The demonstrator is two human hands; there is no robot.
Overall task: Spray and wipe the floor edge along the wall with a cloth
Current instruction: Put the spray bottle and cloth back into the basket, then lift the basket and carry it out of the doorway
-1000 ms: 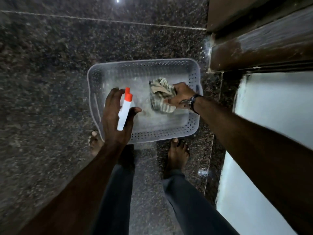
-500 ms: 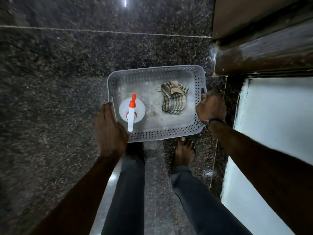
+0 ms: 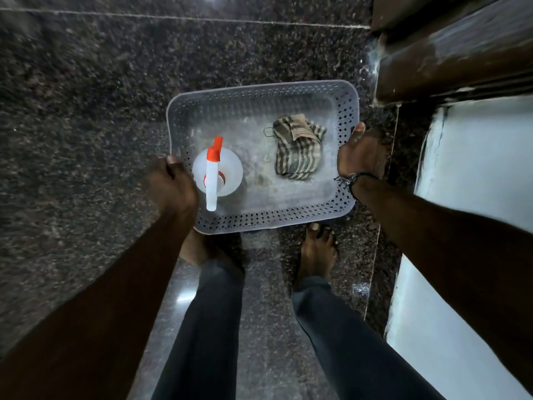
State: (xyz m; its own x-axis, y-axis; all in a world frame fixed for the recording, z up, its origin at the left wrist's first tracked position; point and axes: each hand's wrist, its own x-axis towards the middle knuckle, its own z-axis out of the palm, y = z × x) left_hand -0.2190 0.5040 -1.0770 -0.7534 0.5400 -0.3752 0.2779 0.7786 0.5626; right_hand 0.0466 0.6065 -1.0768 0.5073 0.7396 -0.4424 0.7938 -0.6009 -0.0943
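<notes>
Plastic basket (image 3: 259, 223) holds spray bottle (image 3: 217, 176), striped cloth (image 3: 297, 153); hands grip sides.

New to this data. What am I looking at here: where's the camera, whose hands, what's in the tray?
There is no robot. A person wears one camera on the head, looking down past their own arms and legs to a dark speckled floor. The left hand and right hand each grip an opposite side of a perforated plastic basket. Inside it a spray bottle with an orange nozzle stands beside a folded striped cloth. Neither hand holds either item. A pale wall runs along the right.
</notes>
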